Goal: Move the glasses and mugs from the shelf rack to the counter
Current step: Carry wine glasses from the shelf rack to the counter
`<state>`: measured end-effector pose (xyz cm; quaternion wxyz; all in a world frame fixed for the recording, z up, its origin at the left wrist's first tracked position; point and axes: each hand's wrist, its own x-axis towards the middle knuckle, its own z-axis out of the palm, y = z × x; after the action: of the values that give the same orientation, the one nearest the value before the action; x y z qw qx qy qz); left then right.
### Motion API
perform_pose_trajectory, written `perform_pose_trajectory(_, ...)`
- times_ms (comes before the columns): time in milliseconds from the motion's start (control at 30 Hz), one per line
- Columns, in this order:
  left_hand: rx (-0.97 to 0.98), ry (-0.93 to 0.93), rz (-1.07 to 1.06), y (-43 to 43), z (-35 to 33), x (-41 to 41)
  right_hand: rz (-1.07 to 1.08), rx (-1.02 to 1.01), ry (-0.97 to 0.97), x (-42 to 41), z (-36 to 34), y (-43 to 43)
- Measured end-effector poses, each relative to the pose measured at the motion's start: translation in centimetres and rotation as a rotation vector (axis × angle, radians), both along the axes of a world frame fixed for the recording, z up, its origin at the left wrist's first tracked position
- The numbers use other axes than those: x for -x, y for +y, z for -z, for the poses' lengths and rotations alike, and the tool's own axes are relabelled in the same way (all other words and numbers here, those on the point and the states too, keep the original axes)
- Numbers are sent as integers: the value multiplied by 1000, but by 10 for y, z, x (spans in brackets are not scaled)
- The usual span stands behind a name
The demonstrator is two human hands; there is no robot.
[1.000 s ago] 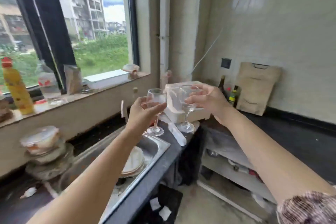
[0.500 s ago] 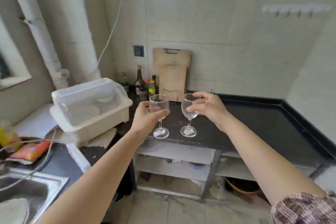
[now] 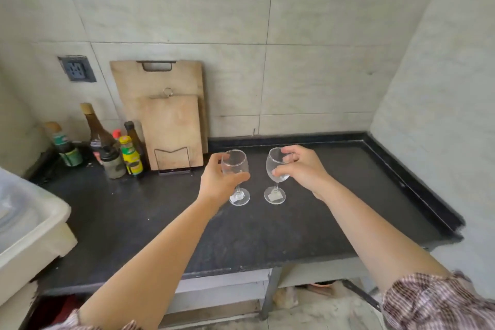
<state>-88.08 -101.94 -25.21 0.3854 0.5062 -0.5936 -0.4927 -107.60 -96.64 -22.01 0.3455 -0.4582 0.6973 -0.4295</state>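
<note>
Glasses, two, stemmed, clear: left glass (image 3: 235, 163) gripped round the bowl by left hand (image 3: 214, 182), right glass (image 3: 274, 161) likewise by right hand (image 3: 305, 171); side by side, apart. Both upright, rims up, stems vertical, feet at the counter (image 3: 348, 209); contact unclear. Bare counter right of right hand to raised edge (image 3: 417, 190); bottles (image 3: 107, 147) and cutting boards (image 3: 171, 128) beyond left hand.

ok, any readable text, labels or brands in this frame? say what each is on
No legible text.
Blurred: labels on the green-label bottle and the yellow bottle.
Too small to read: foot stickers on the left wine glass and the right wine glass.
</note>
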Motion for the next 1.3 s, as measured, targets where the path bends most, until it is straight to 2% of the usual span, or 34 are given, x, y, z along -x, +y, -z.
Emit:
perform_pose_trajectory(167, -5, -102, 0, -69, 31, 53, 33, -64, 50, 50, 33, -67)
perform_pose_trajectory(500, -76, -284, -20, -222, 106, 156, -31, -187, 124, 138, 116, -232)
perform_pose_trajectory(767, -68, -375, -60, -318, 150, 195, -97, -197, 154, 169, 171, -341)
perform_pose_trajectory(967, -78, -385, -64, -357, 165, 202, -112, -184, 142, 172, 190, -386)
perform_pose_trajectory(1300, -57, -435, -6, -380, 173, 203, -163, -216, 159, 171, 198, -406)
